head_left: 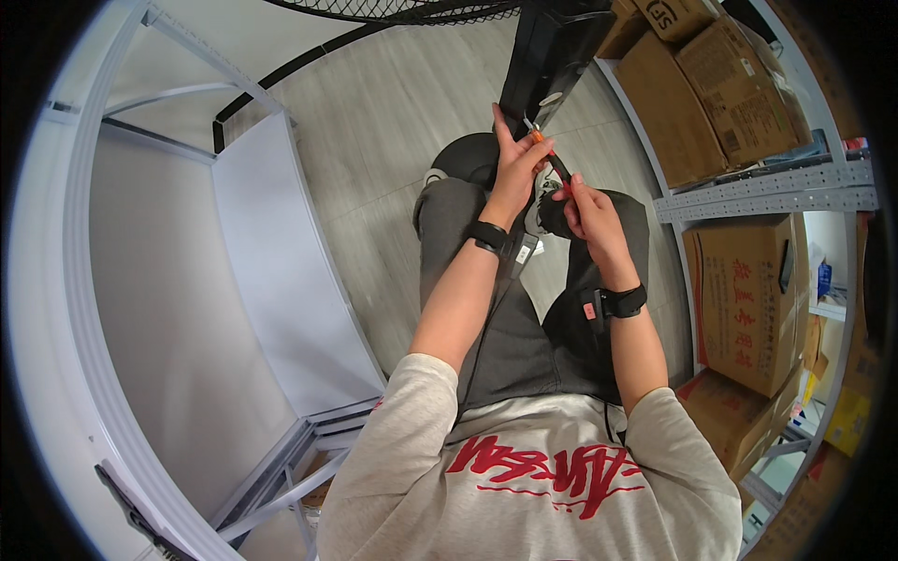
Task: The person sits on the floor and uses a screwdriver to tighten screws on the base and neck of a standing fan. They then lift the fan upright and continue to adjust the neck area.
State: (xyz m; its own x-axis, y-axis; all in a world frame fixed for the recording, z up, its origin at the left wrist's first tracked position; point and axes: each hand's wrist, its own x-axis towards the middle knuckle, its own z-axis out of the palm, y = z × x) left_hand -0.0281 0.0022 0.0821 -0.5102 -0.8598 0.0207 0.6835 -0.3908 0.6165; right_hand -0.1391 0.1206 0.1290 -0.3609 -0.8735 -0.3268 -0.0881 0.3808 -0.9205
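At your far left stands a white metal rack [271, 252], its pale panels bowed by the wide lens. Right of it runs the grey plank-patterned floor [365, 150], with black mesh [402, 9] across the far edge. A round black base [465, 159] lies just beyond your left knee, partly behind your left hand [514, 173].

That hand reaches far, a dark wristband [489, 236] around its wrist. Your index finger stretches out straight in front of a black post [552, 61] — you may be touching it, but I cannot tell. Your thumb lies at the orange front part of a slim tool [557, 166]; whether the other fingers close round it I cannot tell.

The slim tool sits between your two hands, above the gap between your knees, its metal tip slanting far and left toward the post and its black and red handle running near and right. A shoe [536, 208] shows below it.

Your right hand [596, 220] grips the handle's near end, thumb and fingers drawn narrow around it; another wristband [624, 301] circles that wrist.

At the far right, a perforated metal shelf [767, 202] carries brown cardboard boxes [734, 89] — with a large carton [748, 313] below its rail.
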